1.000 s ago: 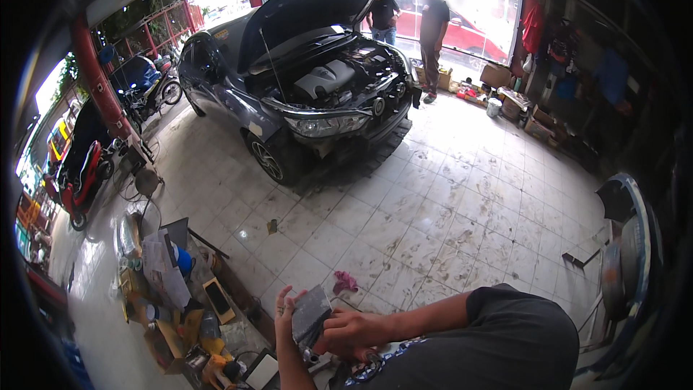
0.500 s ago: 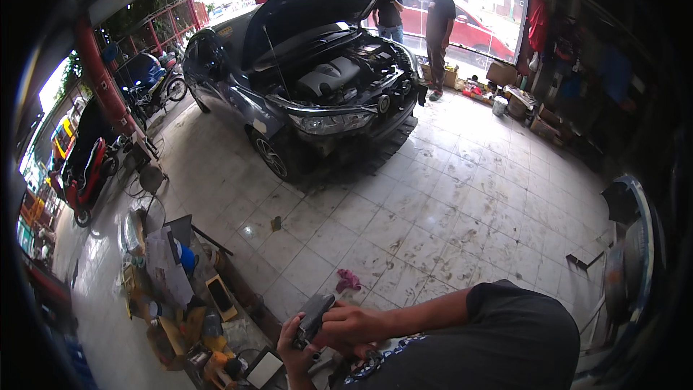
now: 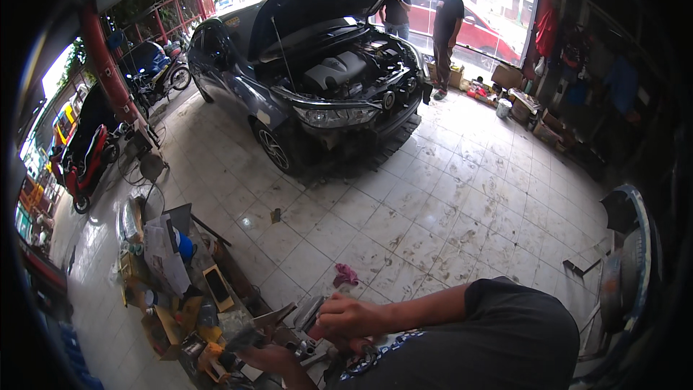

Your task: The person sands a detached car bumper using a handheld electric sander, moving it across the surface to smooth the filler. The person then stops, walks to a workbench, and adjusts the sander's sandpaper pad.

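Note:
My left hand (image 3: 268, 358) reaches over the cluttered bench at the lower left. Its fingers hold a dark block-like object (image 3: 245, 339), blurred by motion. My right hand (image 3: 349, 315) is closed in front of my body. Its fingers are on a grey, rounded object (image 3: 309, 310) whose kind I cannot make out. Between the two hands are some metal parts (image 3: 304, 349), partly hidden by my fingers.
The bench bears a boxed phone-like item (image 3: 217, 285), papers (image 3: 164, 256) and small boxes. A dark car (image 3: 317, 94) stands ahead, bonnet raised. A pink rag (image 3: 346, 274) lies on the tiled floor. Two people (image 3: 446, 25) stand behind the car.
My left hand has moved left and down, away from the right hand, with the dark block-like object. My right hand has stayed almost in place, and the grey object beside it now shows.

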The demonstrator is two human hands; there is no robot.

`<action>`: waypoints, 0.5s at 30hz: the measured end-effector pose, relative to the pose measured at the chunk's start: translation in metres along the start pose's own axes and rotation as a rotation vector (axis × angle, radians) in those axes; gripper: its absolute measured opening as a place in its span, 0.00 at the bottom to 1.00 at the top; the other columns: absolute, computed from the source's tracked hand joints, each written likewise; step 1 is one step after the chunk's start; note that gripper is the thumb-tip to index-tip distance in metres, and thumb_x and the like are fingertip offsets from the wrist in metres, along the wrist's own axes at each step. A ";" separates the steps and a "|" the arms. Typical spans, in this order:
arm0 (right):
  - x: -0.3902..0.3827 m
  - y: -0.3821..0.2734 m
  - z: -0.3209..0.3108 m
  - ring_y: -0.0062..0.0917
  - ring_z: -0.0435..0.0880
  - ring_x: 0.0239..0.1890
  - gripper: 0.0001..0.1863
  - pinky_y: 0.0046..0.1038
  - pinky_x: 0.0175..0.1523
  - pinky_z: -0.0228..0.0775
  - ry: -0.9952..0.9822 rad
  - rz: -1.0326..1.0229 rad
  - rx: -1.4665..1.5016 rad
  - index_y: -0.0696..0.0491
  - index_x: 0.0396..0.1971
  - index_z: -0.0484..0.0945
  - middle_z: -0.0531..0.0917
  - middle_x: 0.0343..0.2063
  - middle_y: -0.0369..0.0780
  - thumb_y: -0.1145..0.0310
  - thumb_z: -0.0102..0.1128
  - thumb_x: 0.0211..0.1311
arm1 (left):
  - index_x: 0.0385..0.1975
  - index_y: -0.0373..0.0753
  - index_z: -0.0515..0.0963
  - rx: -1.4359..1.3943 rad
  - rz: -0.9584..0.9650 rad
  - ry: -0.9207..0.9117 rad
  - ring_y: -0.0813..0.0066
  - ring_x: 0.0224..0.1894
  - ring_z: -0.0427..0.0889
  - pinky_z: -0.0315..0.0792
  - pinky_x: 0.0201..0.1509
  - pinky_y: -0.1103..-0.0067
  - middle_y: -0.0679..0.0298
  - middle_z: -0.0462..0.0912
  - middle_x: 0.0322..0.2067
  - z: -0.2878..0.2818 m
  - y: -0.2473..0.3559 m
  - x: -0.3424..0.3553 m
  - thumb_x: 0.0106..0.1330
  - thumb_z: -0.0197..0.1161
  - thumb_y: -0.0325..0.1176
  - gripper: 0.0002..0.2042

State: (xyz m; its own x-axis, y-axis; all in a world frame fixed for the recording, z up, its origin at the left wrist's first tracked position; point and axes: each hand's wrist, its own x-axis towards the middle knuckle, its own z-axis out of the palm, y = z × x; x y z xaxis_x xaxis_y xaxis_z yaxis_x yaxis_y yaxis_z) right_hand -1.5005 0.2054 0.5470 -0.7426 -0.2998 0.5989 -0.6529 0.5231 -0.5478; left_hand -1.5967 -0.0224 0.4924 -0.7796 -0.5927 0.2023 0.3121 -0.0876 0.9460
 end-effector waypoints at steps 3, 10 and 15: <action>0.000 -0.002 0.000 0.32 0.84 0.42 0.16 0.34 0.50 0.69 0.005 0.019 -0.038 0.55 0.45 0.80 0.82 0.41 0.40 0.73 0.70 0.55 | 0.45 0.44 0.76 -0.113 -0.380 0.129 0.73 0.39 0.78 0.74 0.38 0.73 0.68 0.81 0.38 -0.010 -0.024 0.041 0.75 0.62 0.50 0.15; 0.012 -0.013 0.003 0.36 0.87 0.45 0.20 0.37 0.50 0.76 -0.069 0.024 -0.036 0.55 0.45 0.82 0.86 0.43 0.42 0.76 0.79 0.51 | 0.49 0.42 0.78 -0.112 -0.697 0.564 0.77 0.25 0.78 0.68 0.21 0.83 0.63 0.82 0.34 -0.075 -0.137 0.115 0.76 0.53 0.34 0.09; 0.018 -0.020 0.018 0.39 0.84 0.46 0.22 0.38 0.52 0.76 -0.062 0.071 -0.049 0.54 0.44 0.82 0.84 0.47 0.43 0.80 0.78 0.47 | 0.60 0.37 0.77 -0.302 -1.044 0.925 0.69 0.35 0.87 0.78 0.27 0.85 0.55 0.84 0.50 -0.144 -0.183 0.143 0.78 0.55 0.37 0.17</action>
State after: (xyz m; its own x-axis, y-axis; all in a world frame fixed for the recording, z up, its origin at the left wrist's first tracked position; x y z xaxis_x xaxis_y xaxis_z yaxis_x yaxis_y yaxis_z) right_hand -1.5038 0.1752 0.5586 -0.7954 -0.3091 0.5213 -0.5916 0.5828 -0.5571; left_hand -1.6868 -0.2060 0.3120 -0.1278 -0.4408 -0.8885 0.0184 -0.8967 0.4422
